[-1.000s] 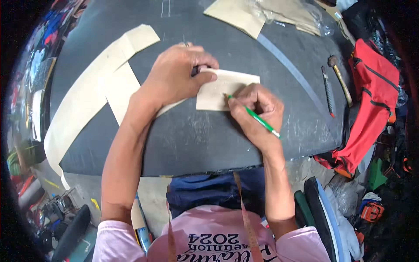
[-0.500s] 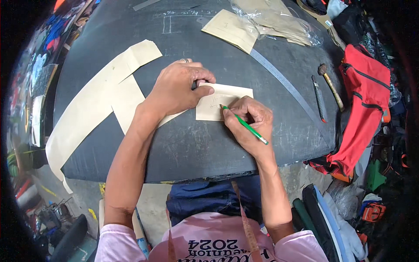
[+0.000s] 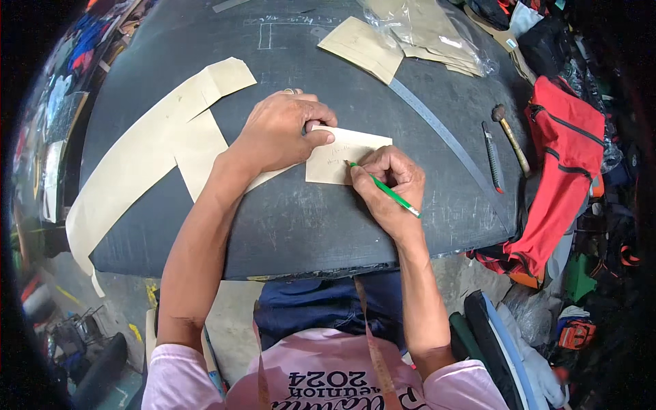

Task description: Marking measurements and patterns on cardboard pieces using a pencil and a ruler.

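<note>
A small tan piece of paper (image 3: pixel 329 171) with faint pencil writing lies on the dark table. My left hand (image 3: pixel 283 130) pins its upper left corner, thumb on top and fingers curled at the edge. Between the thumb and fingers of my right hand (image 3: pixel 393 181) is a green pencil (image 3: pixel 396 199), its tip touching the paper. The right hand rests over the paper's lower right part and hides it. Left of my hands lies a large curved tan paper pattern (image 3: pixel 147 140), partly under my left forearm.
A long metal ruler (image 3: pixel 444 133) crosses the dark tabletop (image 3: pixel 301 232), its far end beneath a tan envelope (image 3: pixel 362 48). Plastic-wrapped tan paper (image 3: pixel 437 34) sits behind. To the right are a utility knife (image 3: pixel 492 157), a hammer (image 3: pixel 511 140) and a red zippered bag (image 3: pixel 564 157).
The whole view has shifted slightly. The pencil has moved only a little on the paper, and both hands keep their holds.
</note>
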A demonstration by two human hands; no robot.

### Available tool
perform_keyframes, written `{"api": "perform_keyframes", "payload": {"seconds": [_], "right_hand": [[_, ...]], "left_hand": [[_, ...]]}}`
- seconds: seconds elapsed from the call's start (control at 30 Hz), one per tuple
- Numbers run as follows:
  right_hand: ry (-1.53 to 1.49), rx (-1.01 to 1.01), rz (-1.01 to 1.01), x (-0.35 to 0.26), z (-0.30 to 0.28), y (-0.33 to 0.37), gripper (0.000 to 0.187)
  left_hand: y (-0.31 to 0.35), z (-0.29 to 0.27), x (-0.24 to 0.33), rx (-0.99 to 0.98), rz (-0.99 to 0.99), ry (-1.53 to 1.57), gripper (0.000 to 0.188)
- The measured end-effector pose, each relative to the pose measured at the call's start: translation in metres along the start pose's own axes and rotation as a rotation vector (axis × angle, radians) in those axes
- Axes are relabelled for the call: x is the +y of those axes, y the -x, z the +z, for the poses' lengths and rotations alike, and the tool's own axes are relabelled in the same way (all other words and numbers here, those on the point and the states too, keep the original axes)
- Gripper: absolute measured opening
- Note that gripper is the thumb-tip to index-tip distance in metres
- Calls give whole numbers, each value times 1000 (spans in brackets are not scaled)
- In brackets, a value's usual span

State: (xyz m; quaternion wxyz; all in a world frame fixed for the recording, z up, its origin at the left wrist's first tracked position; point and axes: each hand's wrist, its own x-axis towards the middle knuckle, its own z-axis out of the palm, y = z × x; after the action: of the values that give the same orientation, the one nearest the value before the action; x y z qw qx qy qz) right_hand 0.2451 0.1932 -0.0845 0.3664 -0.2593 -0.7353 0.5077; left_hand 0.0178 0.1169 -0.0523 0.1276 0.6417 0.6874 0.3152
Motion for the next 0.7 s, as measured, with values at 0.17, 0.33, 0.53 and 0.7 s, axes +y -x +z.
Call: {"api": "perform_keyframes", "payload": {"seconds": [0.17, 0.33, 0.53, 0.7], "right_hand": [[105, 81, -11, -5, 2, 1, 23], [100, 49, -19, -3, 1, 2, 23], [117, 50, -4, -4, 1, 1, 23], [143, 51, -15, -5, 3, 0, 25]], "left_hand": [[1, 0, -2, 14, 11, 11, 20], [0, 2, -2, -16, -16, 6, 19], [0, 3, -3, -6, 3, 27, 19], [1, 2, -5, 9, 24, -15, 20]]}}
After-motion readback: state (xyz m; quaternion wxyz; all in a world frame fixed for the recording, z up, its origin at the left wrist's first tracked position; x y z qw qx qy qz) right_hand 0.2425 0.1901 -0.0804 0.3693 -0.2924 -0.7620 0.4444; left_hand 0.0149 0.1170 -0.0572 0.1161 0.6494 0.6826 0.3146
